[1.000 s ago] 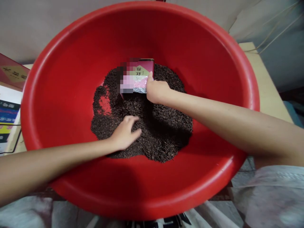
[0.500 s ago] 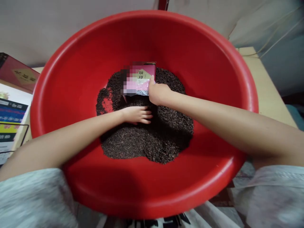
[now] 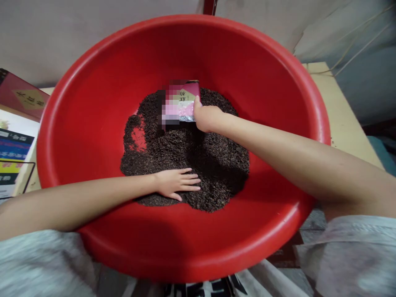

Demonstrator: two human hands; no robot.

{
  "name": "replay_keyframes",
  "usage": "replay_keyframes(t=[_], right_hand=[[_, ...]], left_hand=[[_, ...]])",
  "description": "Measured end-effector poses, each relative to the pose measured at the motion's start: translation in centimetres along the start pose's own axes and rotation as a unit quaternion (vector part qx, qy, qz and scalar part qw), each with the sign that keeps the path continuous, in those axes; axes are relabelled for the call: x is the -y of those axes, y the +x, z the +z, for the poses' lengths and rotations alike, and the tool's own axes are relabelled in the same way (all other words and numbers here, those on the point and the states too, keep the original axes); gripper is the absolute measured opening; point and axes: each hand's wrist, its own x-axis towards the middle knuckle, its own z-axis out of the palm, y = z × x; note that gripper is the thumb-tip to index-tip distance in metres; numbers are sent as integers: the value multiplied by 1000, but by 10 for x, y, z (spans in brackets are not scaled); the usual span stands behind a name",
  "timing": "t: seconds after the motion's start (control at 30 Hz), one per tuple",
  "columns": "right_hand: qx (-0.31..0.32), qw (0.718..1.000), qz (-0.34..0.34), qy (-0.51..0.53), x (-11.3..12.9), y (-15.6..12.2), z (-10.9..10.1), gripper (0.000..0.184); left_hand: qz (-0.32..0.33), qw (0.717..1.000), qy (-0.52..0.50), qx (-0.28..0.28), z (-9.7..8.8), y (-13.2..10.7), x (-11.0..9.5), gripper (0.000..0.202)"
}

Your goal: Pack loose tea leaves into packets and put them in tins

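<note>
A wide red plastic basin (image 3: 182, 247) holds a spread heap of dark loose tea leaves (image 3: 216, 161). My left hand (image 3: 177, 184) lies palm down on the near part of the leaves, fingers spread, gripping nothing. Farther back, my right hand (image 3: 208, 117) grips the right side of a pink tea tin (image 3: 188, 99) with a gold diamond label. The thumb shows on its printed face; the other fingers are hidden. The tin is held on its side just over the leaves, and part of it is blurred by pixels.
Left of the basin stands a similar pink box (image 3: 26, 97) with a gold diamond, above a printed colourful carton (image 3: 15, 156). A pale wooden tabletop (image 3: 346, 111) shows at the right, with thin cables (image 3: 355, 51) by the wall behind.
My left hand has moved nearer to me across the leaves, and its fingers are now spread flat. My right hand keeps hold of the tin in nearly the same place.
</note>
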Motion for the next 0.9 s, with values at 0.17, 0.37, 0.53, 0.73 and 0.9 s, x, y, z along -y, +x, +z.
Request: replay_keyframes(t=[0.17,0.37,0.53,0.73,0.9], right_hand=[[23,1000,4,-12,3,-4,-5,93],[38,999,13,3,3,-4,-7,94],[34,999,6,11,-3,2,-6,91],[27,1000,-3,4,-6,2,-4,92],[22,1000,-3,2,-6,2,-2,97]], left_hand=[[-74,995,44,58,-2,-5,47,52],[-96,982,155,50,-44,14,74,45],[-174,961,213,35,-71,20,85,38],[-122,965,232,-13,-60,24,46,44],[52,990,111,-67,-7,22,-11,31]])
